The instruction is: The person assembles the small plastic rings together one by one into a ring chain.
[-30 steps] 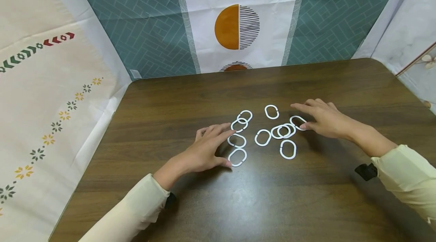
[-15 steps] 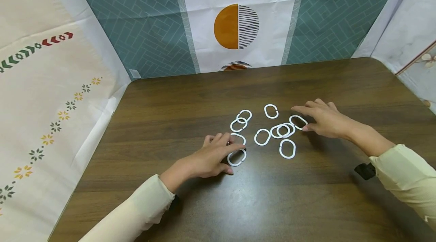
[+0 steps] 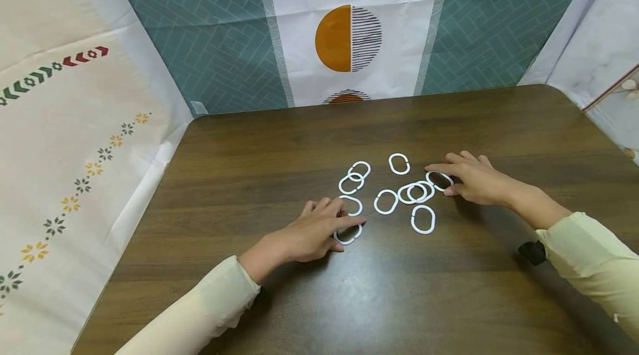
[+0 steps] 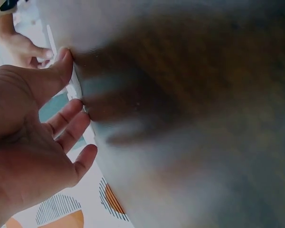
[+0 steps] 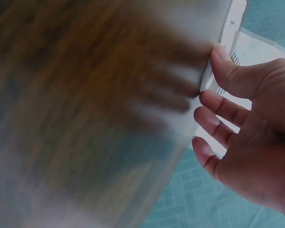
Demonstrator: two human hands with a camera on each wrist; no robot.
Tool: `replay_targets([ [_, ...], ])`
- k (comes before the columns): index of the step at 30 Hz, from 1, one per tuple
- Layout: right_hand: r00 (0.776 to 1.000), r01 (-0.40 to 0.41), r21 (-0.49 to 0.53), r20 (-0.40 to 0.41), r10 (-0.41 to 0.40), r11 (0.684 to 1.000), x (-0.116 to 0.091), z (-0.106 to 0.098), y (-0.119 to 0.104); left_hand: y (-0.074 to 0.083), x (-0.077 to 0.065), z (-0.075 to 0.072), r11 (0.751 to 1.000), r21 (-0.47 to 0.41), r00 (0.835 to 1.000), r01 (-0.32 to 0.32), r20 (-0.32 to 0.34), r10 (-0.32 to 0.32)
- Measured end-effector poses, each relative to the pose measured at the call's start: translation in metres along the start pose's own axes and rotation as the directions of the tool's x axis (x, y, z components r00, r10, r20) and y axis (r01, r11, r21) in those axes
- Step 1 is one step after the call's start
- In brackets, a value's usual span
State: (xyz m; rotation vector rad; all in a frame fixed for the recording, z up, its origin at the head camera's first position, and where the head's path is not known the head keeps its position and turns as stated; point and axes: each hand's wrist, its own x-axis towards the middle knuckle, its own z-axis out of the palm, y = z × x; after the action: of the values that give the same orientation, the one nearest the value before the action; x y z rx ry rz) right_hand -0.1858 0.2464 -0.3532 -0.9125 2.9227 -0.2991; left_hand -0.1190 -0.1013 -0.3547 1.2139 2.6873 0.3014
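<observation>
White links (image 3: 375, 203) lie scattered on the table (image 3: 239, 177). Nearest link (image 3: 360, 231), eight o'clock of the cluster: your left hand (image 3: 312, 236) spans it. Second link (image 3: 431, 184), two o'clock: your right hand (image 3: 471, 178) spans it. Can't tell if either grip pinches. Press opposite rims evenly, fingertips low.

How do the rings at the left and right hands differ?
The left-hand ring lies nearer in the head view; the right-hand ring lies farther off. The left hand covers part of the left-hand ring; the right-hand ring shows almost whole. Both are white.
</observation>
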Motion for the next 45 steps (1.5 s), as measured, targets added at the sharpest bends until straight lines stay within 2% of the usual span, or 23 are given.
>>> replay_targets([
  [7,0.998,-0.024,0.054,-0.054,0.027,0.998,0.0008,0.0028,0.002,-0.0016,0.0002,0.0011,0.999,-0.038,0.997,-0.021,-0.073,0.018],
  [17,0.996,-0.057,0.057,-0.058,0.061,0.997,0.0014,0.0031,0.0027,-0.0034,0.0026,0.0005,0.998,-0.066,0.995,0.001,-0.098,-0.008],
  [25,0.999,-0.035,-0.007,-0.005,0.035,0.999,-0.0006,0.0006,0.0015,-0.0043,0.0062,0.001,0.998,-0.059,0.992,0.002,-0.127,-0.009],
  [31,0.999,-0.039,-0.06,0.02,0.041,0.997,-0.0023,-0.004,-0.0017,-0.006,0.0065,0.001,0.997,-0.079,0.992,0.025,-0.121,-0.034],
  [45,1.0,-0.015,-0.099,-0.013,0.014,0.995,-0.0016,-0.0036,0.0001,-0.0084,0.0072,0.0008,0.997,-0.07,0.991,0.025,-0.128,-0.034],
])
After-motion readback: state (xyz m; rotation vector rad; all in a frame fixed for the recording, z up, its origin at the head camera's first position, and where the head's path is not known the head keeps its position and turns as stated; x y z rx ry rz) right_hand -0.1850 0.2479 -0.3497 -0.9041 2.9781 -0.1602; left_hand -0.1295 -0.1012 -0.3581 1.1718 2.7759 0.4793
